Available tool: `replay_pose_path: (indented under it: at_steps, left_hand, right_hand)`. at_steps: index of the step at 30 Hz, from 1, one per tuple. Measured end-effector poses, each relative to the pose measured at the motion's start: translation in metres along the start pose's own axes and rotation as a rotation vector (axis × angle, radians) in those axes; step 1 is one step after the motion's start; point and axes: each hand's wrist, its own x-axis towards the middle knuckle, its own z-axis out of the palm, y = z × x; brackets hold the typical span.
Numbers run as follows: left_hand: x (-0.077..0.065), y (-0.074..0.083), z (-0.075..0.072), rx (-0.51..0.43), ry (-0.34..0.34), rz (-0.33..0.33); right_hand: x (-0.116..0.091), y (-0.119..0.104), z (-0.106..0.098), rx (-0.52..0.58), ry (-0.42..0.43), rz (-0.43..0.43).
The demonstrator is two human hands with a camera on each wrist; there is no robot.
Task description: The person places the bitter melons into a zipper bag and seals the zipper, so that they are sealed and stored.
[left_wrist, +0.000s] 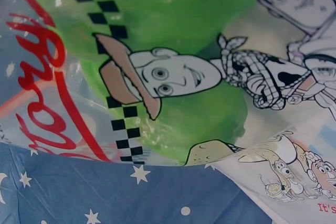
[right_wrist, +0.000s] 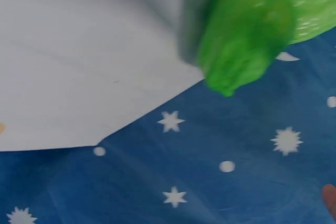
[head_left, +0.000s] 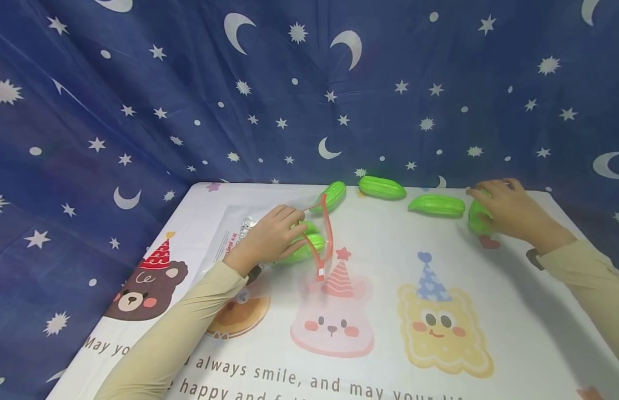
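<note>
My left hand (head_left: 269,236) grips a clear zip bag (head_left: 329,233) by its open mouth, which has a red zip edge. Inside the bag lie green ridged toy cucumbers (head_left: 306,248), seen through its printed cartoon figures (left_wrist: 184,72) in the left wrist view. At the far right of the table, my right hand (head_left: 514,211) is over another toy cucumber (head_left: 479,216), partly covering it. In the right wrist view that cucumber (right_wrist: 247,35) shows whole-sided and blurred, with one fingertip (right_wrist: 329,200) well apart from it.
Along the table's back edge lie more toy cucumbers: one behind the bag mouth (head_left: 334,195), one at the middle (head_left: 382,188) and one nearest the right hand (head_left: 436,205). A white printed tablecloth (head_left: 389,261) covers the table. Behind it hangs a blue starry curtain (head_left: 379,111).
</note>
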Motion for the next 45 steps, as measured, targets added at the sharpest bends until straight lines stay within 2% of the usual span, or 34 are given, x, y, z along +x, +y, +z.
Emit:
replay_pose_path:
  at_steps: [16, 23, 31, 39, 45]
  left_hand:
    - [0.001, -0.002, -0.003, 0.004, -0.011, -0.005]
    - [0.0, -0.001, -0.003, 0.007, -0.011, -0.016]
    - [-0.001, -0.001, -0.001, 0.005, -0.007, -0.019]
    - [-0.002, -0.001, 0.001, 0.014, 0.0, -0.015]
    - [-0.002, -0.001, 0.001, 0.013, -0.009, -0.023]
  right_hand:
    - [-0.008, 0.039, 0.028, -0.013, -0.086, 0.059]
    - [-0.009, 0.045, 0.037, -0.012, -0.167, 0.065]
    - [-0.011, 0.055, 0.048, -0.008, -0.31, 0.1]
    - [-0.009, 0.06, 0.062, -0.022, -0.345, 0.094]
    - [-0.007, 0.057, 0.062, -0.012, -0.385, 0.109]
